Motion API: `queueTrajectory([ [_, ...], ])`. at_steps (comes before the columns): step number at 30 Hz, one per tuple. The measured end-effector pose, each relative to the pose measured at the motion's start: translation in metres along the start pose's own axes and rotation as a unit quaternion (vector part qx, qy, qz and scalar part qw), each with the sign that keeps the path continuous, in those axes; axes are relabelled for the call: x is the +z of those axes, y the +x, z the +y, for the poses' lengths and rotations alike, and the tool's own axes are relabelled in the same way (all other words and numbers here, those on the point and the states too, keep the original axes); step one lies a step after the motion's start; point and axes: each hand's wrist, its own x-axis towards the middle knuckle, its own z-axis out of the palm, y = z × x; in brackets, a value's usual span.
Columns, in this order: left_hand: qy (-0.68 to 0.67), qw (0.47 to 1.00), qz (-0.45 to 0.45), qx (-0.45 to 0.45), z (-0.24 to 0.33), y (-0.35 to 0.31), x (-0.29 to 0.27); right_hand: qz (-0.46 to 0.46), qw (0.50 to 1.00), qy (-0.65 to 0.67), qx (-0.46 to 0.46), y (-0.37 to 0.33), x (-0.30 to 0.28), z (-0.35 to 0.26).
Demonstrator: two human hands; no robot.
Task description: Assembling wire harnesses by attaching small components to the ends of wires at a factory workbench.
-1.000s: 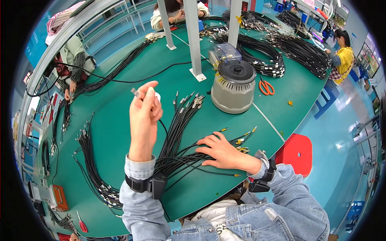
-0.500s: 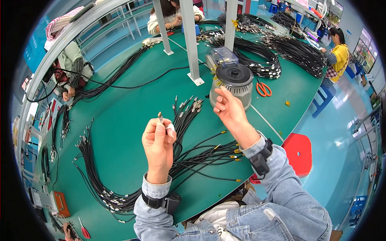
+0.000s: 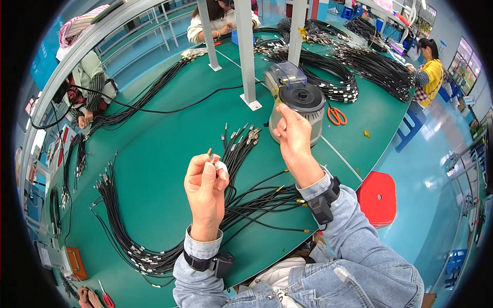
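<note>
My left hand [image 3: 204,190] is closed in a pinch around a cable connector [image 3: 210,153], its metal tip pointing up past the thumb. Something white covers one fingertip. In front of the round grey tape dispenser [image 3: 303,97], my right hand [image 3: 294,134] has its thumb and forefinger pressed together; what lies between them is too small to make out. A bit of yellow shows at the dispenser's left side, just above those fingertips. Under both hands a bundle of black cables [image 3: 241,205] lies across the green table, with yellow-wrapped ends at the right.
Grey metal posts [image 3: 246,61] stand on the table [image 3: 169,133] beyond my hands. Orange-handled scissors [image 3: 337,116] lie right of the dispenser. More coiled black cables [image 3: 370,66] fill the far right. A red stool [image 3: 377,199] stands by the right edge. Several people work around the table.
My right hand has drawn its fingers together and its fingertips have risen slightly against the dispenser. My left hand has shifted a little to the right, still holding the connector.
</note>
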Motion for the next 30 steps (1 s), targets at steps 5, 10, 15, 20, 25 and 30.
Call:
queueTrajectory([
  [5,-0.009,1.000,0.018,-0.010,0.002,0.000,-0.004,0.002,0.998,-0.025,-0.061,-0.002,-0.005,-0.006],
  [10,-0.015,1.000,0.001,-0.009,0.004,0.001,-0.002,0.005,0.979,-0.150,-0.137,0.004,-0.033,-0.002],
  [15,-0.010,1.000,-0.019,-0.012,0.005,0.002,-0.004,0.037,0.997,-0.069,-0.016,0.006,-0.024,0.001],
  [20,-0.034,0.999,0.007,-0.024,0.007,0.002,-0.004,0.074,0.997,-0.030,-0.019,0.015,-0.010,0.008],
  [25,-0.033,0.999,0.016,-0.021,0.012,0.002,0.000,0.081,0.995,-0.034,-0.054,0.016,-0.007,0.014],
  [30,-0.030,0.999,0.023,-0.026,0.010,0.002,0.000,0.103,0.991,-0.041,-0.079,0.019,-0.003,0.018],
])
